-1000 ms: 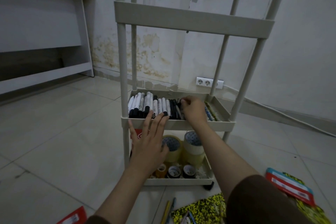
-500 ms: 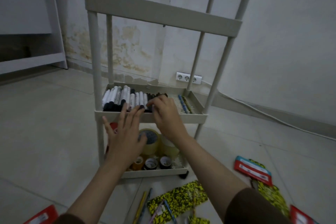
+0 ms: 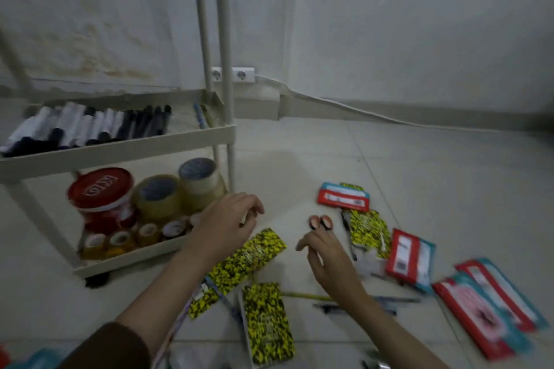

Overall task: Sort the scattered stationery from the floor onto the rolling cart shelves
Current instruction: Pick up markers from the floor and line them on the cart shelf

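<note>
Single head view, worn camera, wide-angle with bent edges. Looks forward and down from low over the floor (image 3: 419,159), close to it. Faces the wall (image 3: 389,24). Cart (image 3: 120,150) sits left, near, top cut off by the frame. Both hands (image 3: 223,223) reach in from the bottom edge, centre frame. Frame blurred.

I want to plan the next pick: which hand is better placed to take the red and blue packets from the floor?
Probably the right hand: it hovers open beside the red and blue packets. The left hand is nearer the cart.
</note>
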A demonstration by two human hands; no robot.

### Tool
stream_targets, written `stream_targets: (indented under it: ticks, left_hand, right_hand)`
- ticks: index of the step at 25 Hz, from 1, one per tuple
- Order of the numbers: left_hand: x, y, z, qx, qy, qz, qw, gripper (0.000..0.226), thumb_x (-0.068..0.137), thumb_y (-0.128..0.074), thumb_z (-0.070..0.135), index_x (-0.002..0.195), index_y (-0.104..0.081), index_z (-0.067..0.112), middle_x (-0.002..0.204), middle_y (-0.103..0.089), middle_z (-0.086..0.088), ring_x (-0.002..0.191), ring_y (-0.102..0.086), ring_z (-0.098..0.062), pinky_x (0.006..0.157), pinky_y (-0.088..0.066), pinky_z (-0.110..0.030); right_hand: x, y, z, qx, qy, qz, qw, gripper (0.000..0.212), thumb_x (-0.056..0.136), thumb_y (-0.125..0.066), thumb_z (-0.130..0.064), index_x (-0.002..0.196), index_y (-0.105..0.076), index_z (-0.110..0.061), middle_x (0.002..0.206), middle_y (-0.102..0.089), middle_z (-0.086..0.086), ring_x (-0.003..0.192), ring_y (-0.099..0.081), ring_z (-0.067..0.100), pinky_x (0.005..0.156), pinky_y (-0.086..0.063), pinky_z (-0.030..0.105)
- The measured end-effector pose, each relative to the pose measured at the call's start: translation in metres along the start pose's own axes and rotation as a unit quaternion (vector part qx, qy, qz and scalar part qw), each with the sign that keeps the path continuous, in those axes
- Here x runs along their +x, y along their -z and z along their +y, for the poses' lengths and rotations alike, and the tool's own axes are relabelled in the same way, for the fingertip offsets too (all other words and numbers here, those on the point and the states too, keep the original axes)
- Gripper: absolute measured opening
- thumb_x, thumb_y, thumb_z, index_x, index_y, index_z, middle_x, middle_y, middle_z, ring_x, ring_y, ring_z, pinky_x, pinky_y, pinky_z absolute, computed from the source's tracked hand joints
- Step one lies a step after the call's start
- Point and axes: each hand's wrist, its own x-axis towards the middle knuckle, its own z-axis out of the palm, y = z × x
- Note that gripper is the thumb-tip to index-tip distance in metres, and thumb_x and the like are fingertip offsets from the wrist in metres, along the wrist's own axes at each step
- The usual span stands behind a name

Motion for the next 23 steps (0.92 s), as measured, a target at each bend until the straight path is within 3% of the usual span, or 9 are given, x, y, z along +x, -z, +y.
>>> stream_targets:
  ticks: [3, 8, 10, 12, 14, 16, 19, 23]
  left_hand:
    - [0.008, -0.044, 0.008, -0.033, 0.045, -0.047, 0.997, 0.016, 0.089, -0.048, 0.01, 0.093, -0.062, 0.017, 0.091, -0.064, 0.002, 0.091, -0.057, -0.019, 0.076, -0.043, -0.034]
    - [0.004, -0.108, 0.019, -0.043, 0.078, -0.119, 0.989, 0.018, 0.092, -0.044, 0.018, 0.094, -0.061, 0.026, 0.092, -0.065, 0.006, 0.089, -0.057, -0.013, 0.073, -0.048, -0.034]
    - [0.006, -0.127, 0.023, -0.052, 0.082, -0.135, 0.986, 0.019, 0.093, -0.043, 0.02, 0.096, -0.06, 0.028, 0.092, -0.064, 0.008, 0.09, -0.057, -0.011, 0.072, -0.048, -0.032]
    - [0.01, -0.144, 0.028, -0.062, 0.078, -0.153, 0.983, 0.022, 0.094, -0.043, 0.019, 0.103, -0.061, 0.027, 0.1, -0.064, 0.008, 0.097, -0.055, -0.012, 0.078, -0.046, -0.03]
    - [0.015, -0.165, 0.034, -0.063, 0.058, -0.197, 0.977, 0.03, 0.094, -0.042, 0.014, 0.117, -0.057, 0.024, 0.117, -0.06, 0.006, 0.109, -0.051, -0.014, 0.088, -0.044, -0.031]
    - [0.019, -0.188, 0.041, -0.053, 0.028, -0.258, 0.964, 0.042, 0.093, -0.038, 0.009, 0.132, -0.046, 0.023, 0.134, -0.048, 0.004, 0.123, -0.041, -0.016, 0.097, -0.038, -0.032]
    - [0.027, -0.215, 0.05, -0.048, -0.009, -0.299, 0.953, 0.055, 0.091, -0.034, 0.003, 0.142, -0.032, 0.025, 0.149, -0.033, 0.006, 0.137, -0.025, -0.013, 0.105, -0.025, -0.03]
    - [0.029, -0.242, 0.05, 0.001, -0.033, -0.325, 0.945, 0.058, 0.094, -0.031, 0.005, 0.146, -0.022, 0.028, 0.155, -0.018, 0.012, 0.144, -0.009, -0.011, 0.111, -0.013, -0.033]
  right_hand:
    - [-0.036, 0.02, 0.049, -0.02, -0.119, 0.088, 0.989, 0.025, 0.078, -0.047, 0.015, 0.081, -0.063, -0.005, 0.081, -0.061, 0.007, 0.081, -0.052, 0.018, 0.071, -0.039, 0.029]
    - [-0.046, 0.052, 0.106, 0.021, -0.276, 0.267, 0.923, 0.023, 0.085, -0.043, 0.009, 0.084, -0.059, -0.007, 0.086, -0.059, 0.005, 0.083, -0.053, 0.023, 0.07, -0.034, 0.023]
    - [-0.038, 0.056, 0.133, 0.065, -0.322, 0.193, 0.925, 0.021, 0.088, -0.045, 0.009, 0.09, -0.061, -0.004, 0.094, -0.063, 0.014, 0.085, -0.053, 0.021, 0.067, -0.034, 0.021]
    - [-0.029, 0.053, 0.151, 0.068, -0.323, 0.016, 0.944, 0.023, 0.092, -0.044, 0.005, 0.105, -0.062, -0.004, 0.109, -0.062, 0.016, 0.092, -0.053, 0.019, 0.07, -0.036, 0.021]
    - [-0.022, 0.043, 0.165, 0.008, -0.276, -0.137, 0.951, 0.034, 0.093, -0.042, 0.005, 0.118, -0.059, -0.008, 0.119, -0.057, 0.014, 0.102, -0.053, 0.021, 0.077, -0.038, 0.023]
    - [-0.018, 0.031, 0.174, -0.082, -0.221, -0.22, 0.946, 0.043, 0.09, -0.046, 0.005, 0.126, -0.057, -0.017, 0.118, -0.055, 0.014, 0.105, -0.052, 0.025, 0.081, -0.038, 0.025]
    - [-0.025, 0.018, 0.179, -0.151, -0.199, -0.267, 0.931, 0.039, 0.093, -0.052, -0.013, 0.13, -0.054, -0.025, 0.124, -0.05, 0.009, 0.111, -0.046, 0.025, 0.09, -0.037, 0.028]
    - [-0.041, 0.015, 0.186, -0.129, -0.207, -0.224, 0.944, 0.033, 0.094, -0.05, -0.016, 0.126, -0.057, -0.013, 0.129, -0.053, 0.006, 0.117, -0.044, 0.024, 0.099, -0.035, 0.031]
